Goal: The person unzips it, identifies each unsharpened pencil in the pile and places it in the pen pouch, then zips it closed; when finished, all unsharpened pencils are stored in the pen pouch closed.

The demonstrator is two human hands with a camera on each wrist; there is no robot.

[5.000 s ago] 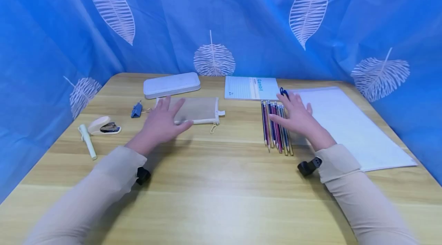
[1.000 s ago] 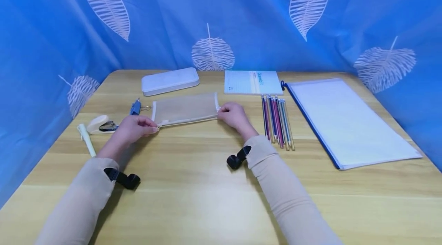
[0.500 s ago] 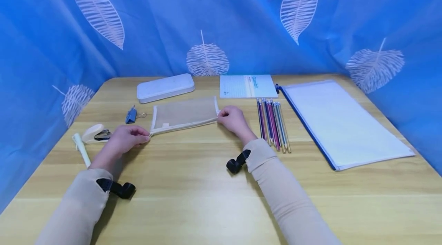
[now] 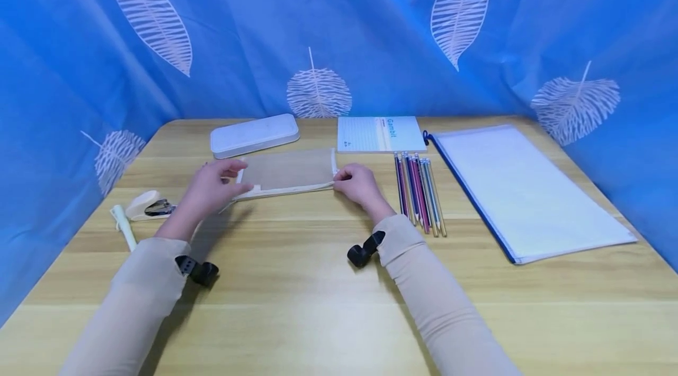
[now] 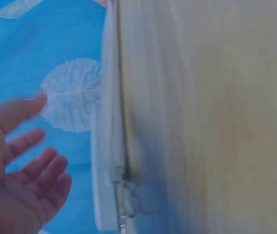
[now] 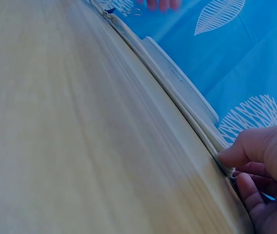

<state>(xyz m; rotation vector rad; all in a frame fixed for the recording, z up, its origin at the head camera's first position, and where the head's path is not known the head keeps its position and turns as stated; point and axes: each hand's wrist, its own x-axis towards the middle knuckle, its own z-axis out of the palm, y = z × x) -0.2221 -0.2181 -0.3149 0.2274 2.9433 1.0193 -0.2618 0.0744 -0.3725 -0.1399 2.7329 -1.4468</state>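
Observation:
A beige mesh zip pouch (image 4: 291,169) with white edging lies on the wooden table, its zipped edge toward me. My right hand (image 4: 359,185) pinches the right end of that edge between thumb and fingers, close up in the right wrist view. Over the pouch's left end hovers my left hand (image 4: 212,186), fingers loosely bent and spread. The left wrist view shows that hand (image 5: 24,170) apart from the pouch (image 5: 113,97), with nothing in its grasp. A zip pull (image 5: 130,200) hangs at the pouch's left end.
Behind the pouch lies a white case (image 4: 254,135), with a notepad (image 4: 381,133) to its right. Several pencils (image 4: 418,193) and a white zip folder (image 4: 529,193) lie on the right. A stapler (image 4: 150,205) and a pale green pen (image 4: 123,226) are at left.
My left hand has let go of the pouch's left front corner and risen rightward, now hiding the binder clip. My right hand keeps its pinch. Five seconds ago both hands were spread, and the zip pull was at the right.

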